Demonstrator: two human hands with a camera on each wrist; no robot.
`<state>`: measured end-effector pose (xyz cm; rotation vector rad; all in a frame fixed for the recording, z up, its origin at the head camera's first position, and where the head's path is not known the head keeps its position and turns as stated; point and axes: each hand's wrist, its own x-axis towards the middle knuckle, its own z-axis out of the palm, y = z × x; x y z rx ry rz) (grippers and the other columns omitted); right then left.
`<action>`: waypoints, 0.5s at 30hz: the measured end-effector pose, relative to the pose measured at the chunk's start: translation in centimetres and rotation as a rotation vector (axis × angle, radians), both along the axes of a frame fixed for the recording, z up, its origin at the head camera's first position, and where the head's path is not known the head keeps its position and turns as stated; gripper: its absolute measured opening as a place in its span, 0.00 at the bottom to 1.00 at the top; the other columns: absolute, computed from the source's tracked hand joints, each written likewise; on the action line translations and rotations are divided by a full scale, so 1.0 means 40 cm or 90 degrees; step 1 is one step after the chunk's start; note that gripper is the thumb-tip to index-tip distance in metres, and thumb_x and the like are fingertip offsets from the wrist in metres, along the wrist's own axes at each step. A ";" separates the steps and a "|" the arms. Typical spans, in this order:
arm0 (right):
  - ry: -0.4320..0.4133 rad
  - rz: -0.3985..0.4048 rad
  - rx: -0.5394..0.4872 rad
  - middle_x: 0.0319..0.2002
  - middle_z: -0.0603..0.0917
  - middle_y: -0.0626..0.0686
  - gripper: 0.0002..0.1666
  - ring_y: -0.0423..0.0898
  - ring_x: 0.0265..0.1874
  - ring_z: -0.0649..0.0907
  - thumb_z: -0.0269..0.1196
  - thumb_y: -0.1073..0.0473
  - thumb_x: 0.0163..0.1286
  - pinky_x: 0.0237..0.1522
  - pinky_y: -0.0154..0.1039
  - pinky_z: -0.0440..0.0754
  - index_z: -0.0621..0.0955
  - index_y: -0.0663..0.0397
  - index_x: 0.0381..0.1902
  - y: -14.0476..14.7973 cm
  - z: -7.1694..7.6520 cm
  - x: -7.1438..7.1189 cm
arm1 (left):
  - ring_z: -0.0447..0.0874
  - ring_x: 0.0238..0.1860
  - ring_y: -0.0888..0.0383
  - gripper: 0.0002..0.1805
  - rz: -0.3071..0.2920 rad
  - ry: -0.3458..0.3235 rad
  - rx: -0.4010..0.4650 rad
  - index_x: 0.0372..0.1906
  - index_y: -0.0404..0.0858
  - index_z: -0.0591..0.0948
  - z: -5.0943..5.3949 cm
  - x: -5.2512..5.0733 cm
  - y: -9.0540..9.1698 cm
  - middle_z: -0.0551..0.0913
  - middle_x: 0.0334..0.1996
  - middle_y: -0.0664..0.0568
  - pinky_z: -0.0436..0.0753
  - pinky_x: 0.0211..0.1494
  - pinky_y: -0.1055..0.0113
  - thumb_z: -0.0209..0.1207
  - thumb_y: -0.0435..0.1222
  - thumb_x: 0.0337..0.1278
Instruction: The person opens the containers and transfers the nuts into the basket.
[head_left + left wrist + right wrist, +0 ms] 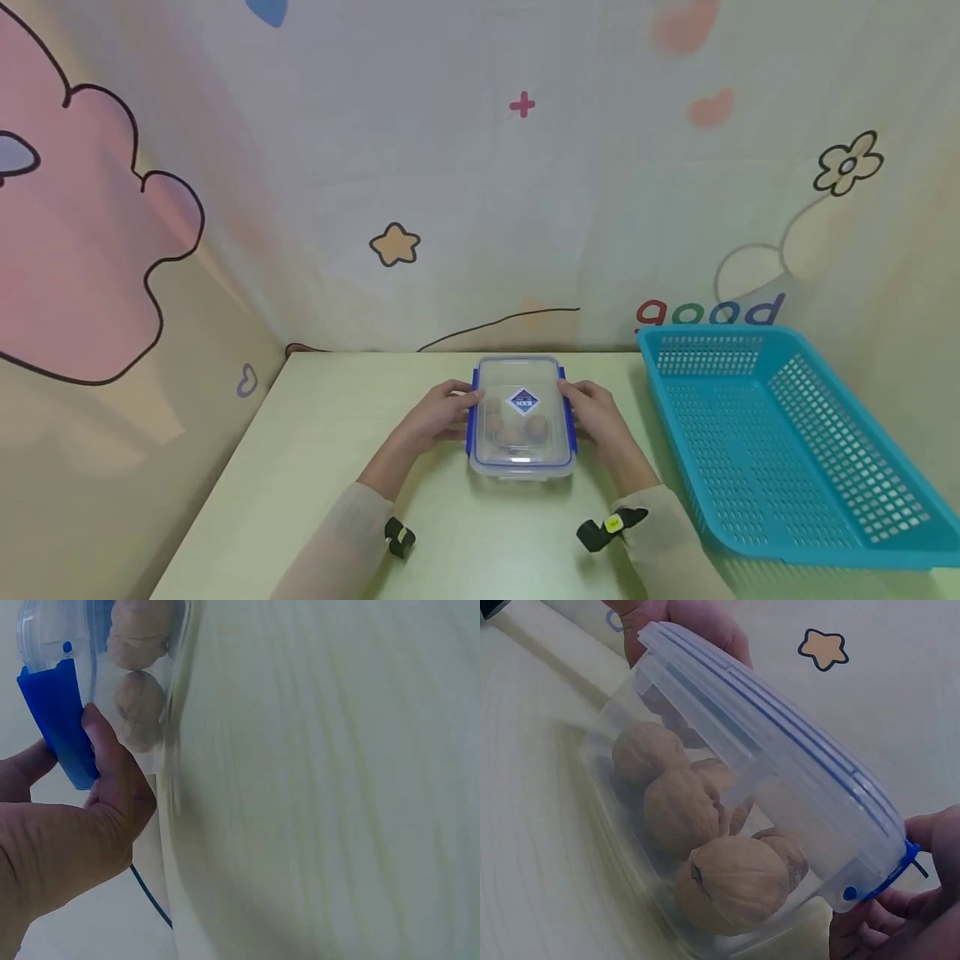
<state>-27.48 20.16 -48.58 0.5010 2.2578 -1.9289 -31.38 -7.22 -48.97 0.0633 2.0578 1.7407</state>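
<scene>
Pale patterned cloth (465,167) behind a light tabletop (322,475), with a turquoise perforated basket (750,450) at right. Head view: clear lidded container (522,450) at the far middle of the tabletop, left of the basket, with walnuts (536,428) visible through the plastic. Both forearms extended from the near side and converging; pale sleeves (345,533) to the wrists. Left hand (437,417) at the container's left long side, thumb over the edge, fingers bent; right hand (597,414) in mirrored pose at the right side. Both partly closed, gripping the container between them. Contact between base and tabletop impossible to confirm.

Left wrist view: digits bent about a blue clasp (60,720) in a pinch; walnuts behind the clear wall alongside.

Right wrist view: walnuts clustered low in the container, lid above. Right hand curled at the right clasp (900,870), digits above and below; left hand at the opposite side.
</scene>
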 end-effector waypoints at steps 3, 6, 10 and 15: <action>-0.009 0.026 -0.021 0.57 0.80 0.59 0.29 0.53 0.52 0.78 0.55 0.40 0.84 0.52 0.44 0.82 0.75 0.58 0.64 0.005 -0.013 -0.018 | 0.87 0.51 0.47 0.30 -0.013 -0.014 0.011 0.71 0.36 0.71 -0.006 -0.008 -0.001 0.83 0.56 0.41 0.90 0.49 0.56 0.62 0.50 0.76; -0.005 0.057 -0.063 0.62 0.79 0.60 0.32 0.54 0.57 0.78 0.53 0.40 0.84 0.58 0.47 0.81 0.72 0.59 0.70 0.014 -0.027 -0.030 | 0.87 0.51 0.47 0.29 -0.026 -0.023 0.014 0.70 0.37 0.71 -0.010 -0.016 0.000 0.84 0.55 0.41 0.90 0.48 0.57 0.61 0.50 0.77; -0.004 0.087 -0.117 0.70 0.75 0.62 0.36 0.58 0.67 0.76 0.50 0.40 0.85 0.71 0.55 0.76 0.69 0.58 0.77 0.024 -0.040 -0.040 | 0.87 0.51 0.47 0.27 -0.034 -0.034 0.022 0.69 0.38 0.72 -0.009 -0.021 -0.002 0.83 0.56 0.41 0.90 0.47 0.57 0.61 0.49 0.77; 0.014 0.114 -0.126 0.71 0.74 0.63 0.37 0.58 0.71 0.74 0.46 0.39 0.86 0.75 0.58 0.71 0.67 0.57 0.79 0.021 -0.045 -0.052 | 0.86 0.51 0.48 0.23 -0.046 -0.042 0.038 0.67 0.39 0.72 -0.001 -0.025 -0.010 0.83 0.56 0.42 0.90 0.47 0.57 0.60 0.47 0.78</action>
